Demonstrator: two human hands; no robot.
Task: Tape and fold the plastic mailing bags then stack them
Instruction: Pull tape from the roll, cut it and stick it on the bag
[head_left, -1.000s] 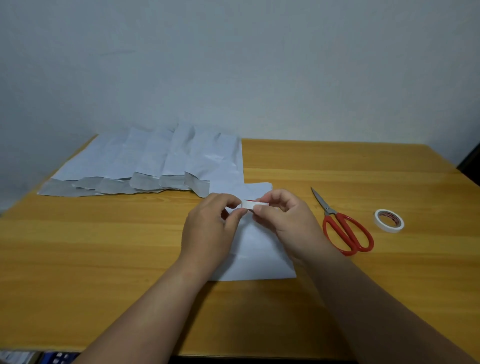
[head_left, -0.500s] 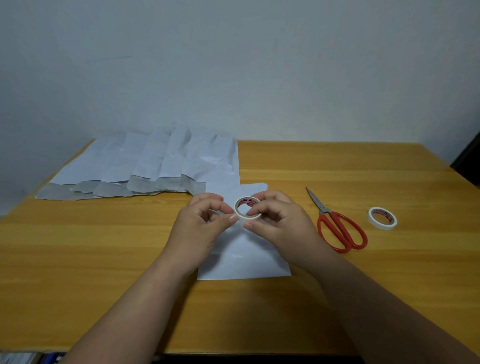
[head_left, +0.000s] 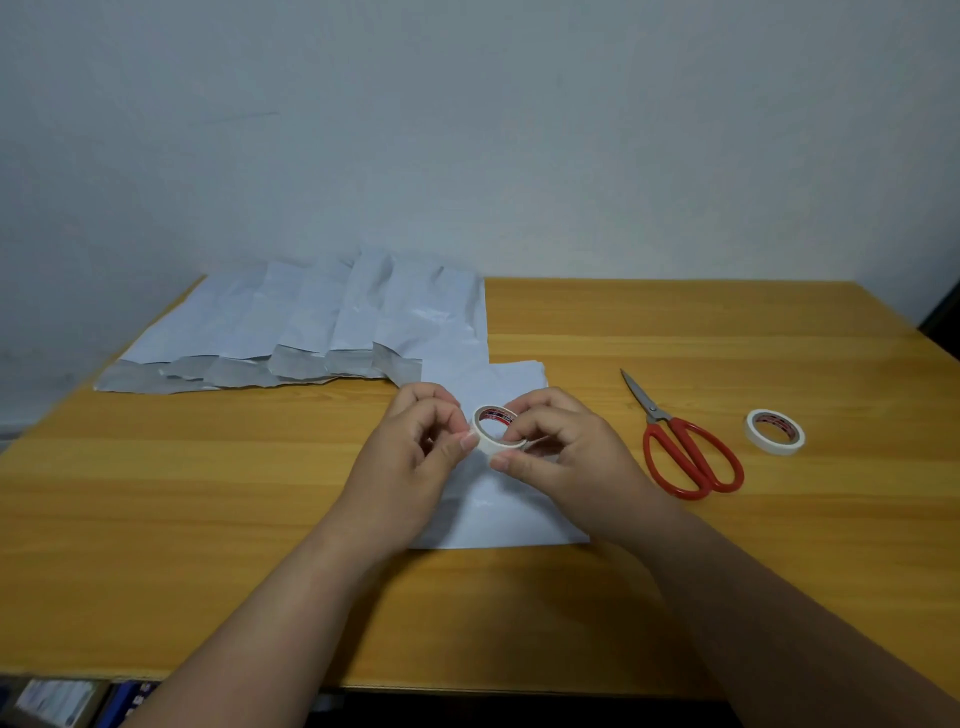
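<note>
A small white roll of tape (head_left: 496, 431) with a red-printed core is held above a white mailing bag (head_left: 498, 499) lying flat on the wooden table (head_left: 208, 519). My right hand (head_left: 561, 452) grips the roll between thumb and fingers. My left hand (head_left: 415, 457) pinches at the roll's left edge with thumb and curled fingers. Several more white mailing bags (head_left: 322, 322) with grey flaps lie overlapped in a row at the back left. The bag under my hands is partly hidden by them.
Red-handled scissors (head_left: 680, 447) lie shut to the right of the bag. A second white tape roll (head_left: 775, 431) lies flat further right. A pale wall (head_left: 467, 130) rises behind the table. The table's front edge runs along the bottom.
The roll has turned from edge-on to showing its open ring. Both hands have stayed over the bag, working at the roll's edge.
</note>
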